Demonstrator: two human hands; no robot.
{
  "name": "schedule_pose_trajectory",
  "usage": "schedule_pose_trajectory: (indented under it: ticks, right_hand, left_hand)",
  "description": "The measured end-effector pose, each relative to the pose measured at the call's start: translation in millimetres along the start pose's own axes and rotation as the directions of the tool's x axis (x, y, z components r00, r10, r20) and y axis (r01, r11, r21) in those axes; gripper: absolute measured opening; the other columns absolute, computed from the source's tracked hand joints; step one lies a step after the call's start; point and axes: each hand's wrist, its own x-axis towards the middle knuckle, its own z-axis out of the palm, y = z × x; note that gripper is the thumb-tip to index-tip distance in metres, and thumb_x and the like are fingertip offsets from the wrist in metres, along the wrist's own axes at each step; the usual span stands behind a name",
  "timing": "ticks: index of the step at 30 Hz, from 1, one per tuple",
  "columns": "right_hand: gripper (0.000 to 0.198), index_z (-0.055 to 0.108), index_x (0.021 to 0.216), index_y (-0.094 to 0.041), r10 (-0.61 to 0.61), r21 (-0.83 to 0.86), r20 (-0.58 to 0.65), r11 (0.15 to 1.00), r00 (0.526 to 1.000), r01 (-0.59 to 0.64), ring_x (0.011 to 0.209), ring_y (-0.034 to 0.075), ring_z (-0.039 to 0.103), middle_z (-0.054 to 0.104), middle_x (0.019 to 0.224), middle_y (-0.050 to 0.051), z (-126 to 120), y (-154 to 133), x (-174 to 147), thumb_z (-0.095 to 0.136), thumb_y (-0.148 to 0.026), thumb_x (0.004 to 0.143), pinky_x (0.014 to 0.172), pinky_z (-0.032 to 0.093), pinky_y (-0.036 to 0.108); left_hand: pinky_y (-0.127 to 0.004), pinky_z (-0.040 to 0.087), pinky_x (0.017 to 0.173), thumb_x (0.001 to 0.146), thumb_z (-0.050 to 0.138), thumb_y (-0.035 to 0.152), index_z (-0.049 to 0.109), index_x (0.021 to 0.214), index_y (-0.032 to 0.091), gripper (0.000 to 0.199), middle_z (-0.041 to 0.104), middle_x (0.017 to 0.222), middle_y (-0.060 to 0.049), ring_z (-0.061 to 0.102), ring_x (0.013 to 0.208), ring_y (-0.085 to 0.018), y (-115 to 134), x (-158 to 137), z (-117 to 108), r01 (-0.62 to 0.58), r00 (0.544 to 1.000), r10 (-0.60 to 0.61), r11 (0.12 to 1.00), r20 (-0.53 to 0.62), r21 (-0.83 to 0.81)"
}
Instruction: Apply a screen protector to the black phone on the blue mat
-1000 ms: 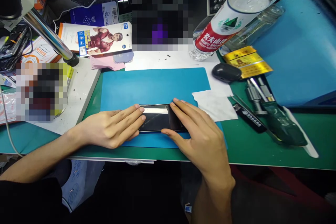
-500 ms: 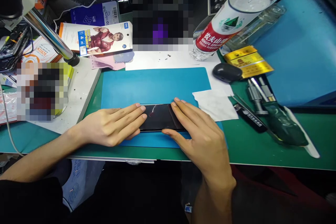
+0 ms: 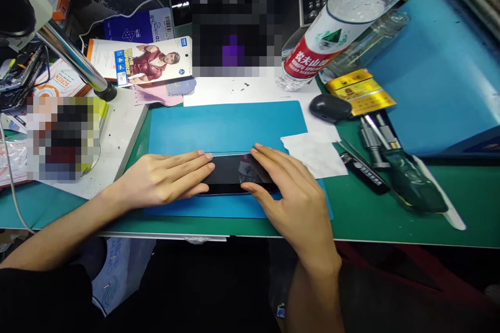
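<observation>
A black smartphone with a glossy dark screen lies lengthwise on the blue mat. Over its left end rest the fingers of my left hand, held together, the thumb toward the near long edge. My right hand spans the right end, fingertips at the far edge and thumb on the near part of the screen. Both ends of the phone are hidden under the hands. A pale reflection shows on the screen beside my right thumb.
Right of the mat are a white wipe, a black mouse, a gold packet, a green-handled tool and a tilted water bottle. At left stand a lamp pole, a white board and boxed screen protectors.
My left thumb has moved up from the phone's near edge onto the screen. My right hand keeps its place on the phone. The whole view has shifted slightly, and the screen's reflection has changed.
</observation>
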Motion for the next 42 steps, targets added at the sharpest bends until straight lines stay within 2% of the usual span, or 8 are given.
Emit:
schedule_pose_trajectory:
  ticks: [7, 13, 17, 20, 24, 31, 38, 42]
  right_hand:
    - [0.068, 0.048, 0.162, -0.023, 0.034, 0.026, 0.0, 0.999, 0.999, -0.034, 0.148, 0.032, 0.058, 0.063, 0.157, 0.015, 0.8, -0.4, 0.7, 0.059, -0.058, 0.105, 0.122, 0.051, 0.051]
    - [0.081, 0.025, 0.173, -0.025, 0.127, 0.082, -0.03, 0.989, 0.991, -0.124, 0.154, 0.033, 0.052, 0.05, 0.169, 0.017, -3.0, -1.3, -2.5, 0.04, -0.068, 0.107, 0.12, 0.053, 0.053]
    - [0.079, 0.021, 0.174, -0.024, 0.163, 0.108, -0.064, 0.982, 0.985, -0.156, 0.151, 0.034, 0.055, 0.052, 0.166, 0.018, -4.2, -2.6, -5.0, 0.039, -0.064, 0.109, 0.118, 0.054, 0.054]
    - [0.074, 0.022, 0.174, -0.026, 0.158, 0.101, -0.054, 0.983, 0.986, -0.152, 0.15, 0.033, 0.056, 0.054, 0.165, 0.017, -4.0, -3.0, -5.5, 0.039, -0.059, 0.111, 0.117, 0.055, 0.053]
    - [0.074, 0.019, 0.175, -0.027, 0.188, 0.112, -0.055, 0.977, 0.981, -0.181, 0.152, 0.033, 0.054, 0.053, 0.167, 0.015, -4.1, -3.1, -5.5, 0.041, -0.058, 0.111, 0.119, 0.054, 0.053]
    - [0.075, 0.017, 0.175, -0.027, 0.228, 0.103, -0.023, 0.969, 0.973, -0.224, 0.148, 0.033, 0.059, 0.066, 0.154, 0.012, -2.8, -1.4, -6.7, 0.044, -0.055, 0.112, 0.114, 0.057, 0.051]
    - [0.075, 0.014, 0.176, -0.03, 0.223, 0.079, 0.053, 0.971, 0.973, -0.227, 0.152, 0.034, 0.053, 0.062, 0.159, 0.01, -2.1, 1.8, -4.3, 0.041, -0.058, 0.112, 0.12, 0.05, 0.058]
    - [0.077, 0.011, 0.176, -0.03, 0.178, 0.054, 0.136, 0.981, 0.975, -0.186, 0.16, 0.033, 0.043, 0.05, 0.17, 0.007, -0.1, 3.2, -2.8, 0.04, -0.06, 0.111, 0.129, 0.039, 0.062]
  left_hand:
    - [-0.032, 0.064, 0.107, 0.108, 0.065, 0.024, 0.066, 0.144, 0.018, 0.037, 0.074, 0.14, -0.01, 0.073, 0.129, -0.021, 0.6, 0.3, 1.8, 0.099, 0.995, -0.099, 0.994, -0.009, -0.055]
    - [-0.033, 0.063, 0.11, 0.111, 0.057, 0.023, 0.074, 0.134, 0.018, 0.029, 0.078, 0.134, -0.006, 0.076, 0.125, -0.02, -0.5, 4.3, 5.6, 0.289, 0.954, -0.299, 0.924, -0.002, -0.251]
    - [-0.029, 0.069, 0.09, 0.113, 0.054, 0.039, 0.078, 0.129, 0.022, 0.034, 0.083, 0.123, -0.002, 0.083, 0.107, -0.021, -1.7, 11.5, 3.9, 0.591, 0.79, -0.599, 0.69, 0.129, -0.417]
    - [-0.028, 0.069, 0.081, 0.113, 0.052, 0.048, 0.08, 0.124, 0.02, 0.041, 0.083, 0.123, -0.005, 0.082, 0.109, -0.023, -3.0, 17.1, 4.0, 0.682, 0.667, -0.706, 0.45, 0.238, -0.577]
    - [-0.028, 0.068, 0.081, 0.114, 0.05, 0.048, 0.072, 0.135, 0.017, 0.044, 0.08, 0.129, -0.012, 0.078, 0.122, -0.026, -6.8, 19.2, 6.1, 0.64, 0.619, -0.724, 0.24, 0.304, -0.73]
    - [-0.037, 0.067, 0.09, 0.112, 0.052, 0.046, 0.049, 0.158, 0.016, 0.055, 0.072, 0.142, -0.019, 0.076, 0.125, -0.028, -13.1, 11.2, 8.4, 0.644, 0.59, -0.7, 0.107, 0.403, -0.757]
    - [-0.057, 0.052, 0.12, 0.102, 0.065, 0.042, 0.041, 0.165, 0.019, 0.072, 0.059, 0.16, -0.018, 0.065, 0.14, -0.036, -9.3, 19.1, 0.2, 0.536, 0.389, -0.753, -0.283, 0.53, -0.795]
    - [-0.059, 0.04, 0.132, 0.098, 0.068, 0.037, 0.036, 0.169, 0.023, 0.079, 0.05, 0.168, -0.013, 0.047, 0.158, -0.036, -6.9, 20.3, -1.3, 0.485, 0.418, -0.723, -0.335, 0.551, -0.808]
